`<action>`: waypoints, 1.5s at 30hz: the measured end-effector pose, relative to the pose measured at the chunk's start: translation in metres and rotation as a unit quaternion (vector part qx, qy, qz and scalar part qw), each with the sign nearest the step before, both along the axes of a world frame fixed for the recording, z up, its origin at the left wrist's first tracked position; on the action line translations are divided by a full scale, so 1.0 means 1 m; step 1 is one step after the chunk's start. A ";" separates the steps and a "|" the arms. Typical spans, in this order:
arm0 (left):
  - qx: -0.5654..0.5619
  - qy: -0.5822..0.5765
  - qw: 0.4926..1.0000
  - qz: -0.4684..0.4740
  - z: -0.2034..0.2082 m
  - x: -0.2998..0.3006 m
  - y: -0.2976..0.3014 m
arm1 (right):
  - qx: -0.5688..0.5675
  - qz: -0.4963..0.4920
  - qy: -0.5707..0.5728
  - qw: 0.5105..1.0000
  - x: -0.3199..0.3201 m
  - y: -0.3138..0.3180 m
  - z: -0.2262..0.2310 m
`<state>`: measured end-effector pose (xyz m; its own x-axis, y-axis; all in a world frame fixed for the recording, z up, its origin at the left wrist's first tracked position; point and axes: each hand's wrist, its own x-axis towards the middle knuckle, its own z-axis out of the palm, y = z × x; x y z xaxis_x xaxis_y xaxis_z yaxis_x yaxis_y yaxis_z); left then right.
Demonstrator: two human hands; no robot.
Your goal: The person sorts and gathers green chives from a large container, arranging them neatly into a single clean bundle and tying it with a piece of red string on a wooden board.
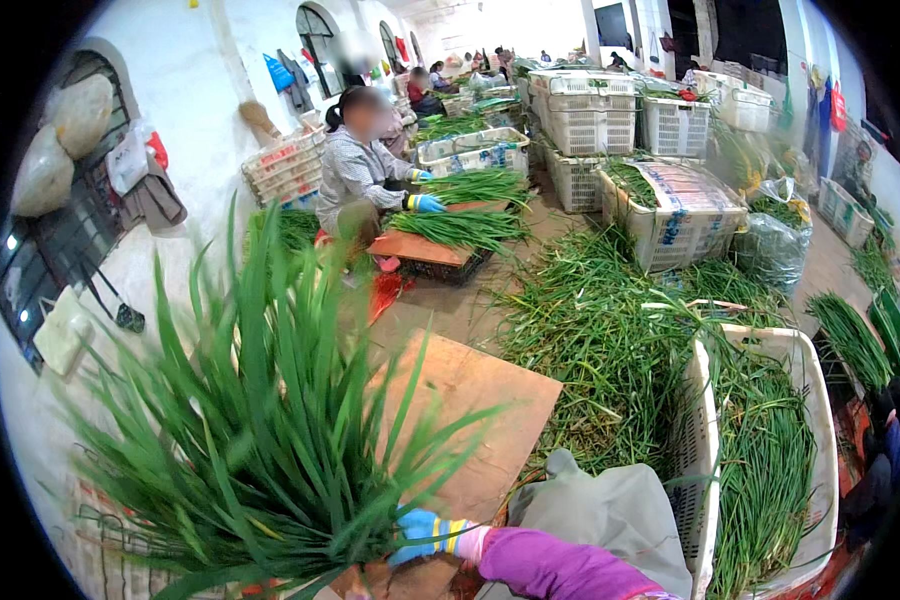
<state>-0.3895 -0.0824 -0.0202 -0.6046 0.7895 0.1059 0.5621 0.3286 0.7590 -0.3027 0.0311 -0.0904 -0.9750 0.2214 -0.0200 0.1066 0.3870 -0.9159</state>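
A big bunch of long, flat green leaves, apparently garlic chives, fans up across the left half of the view. My right hand, in a blue glove with a striped cuff, is closed at the base of this bunch; its fingertips are partly covered by leaves. The purple sleeve runs in from the lower edge. My left hand does not show; the bunch may cover it. Beneath and behind the leaves lies a brown wooden board. Grey cloth spreads below my right forearm.
Right of me stands a white plastic crate holding green stalks. A loose heap of chives covers the floor beyond the board. Ahead, a co-worker in blue gloves handles chives at another board. Stacked white crates stand farther back.
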 end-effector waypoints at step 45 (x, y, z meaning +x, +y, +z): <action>0.221 -0.097 0.970 0.024 -0.005 -0.060 -0.082 | -0.428 -0.250 0.049 0.867 0.033 -0.010 0.048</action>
<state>-0.4493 -0.1647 -0.0247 -0.6815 0.6641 0.3075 0.3860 -0.0309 0.9220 -0.2693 0.0214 -0.0425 -0.7683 0.5610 -0.3081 -0.0286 -0.5110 -0.8591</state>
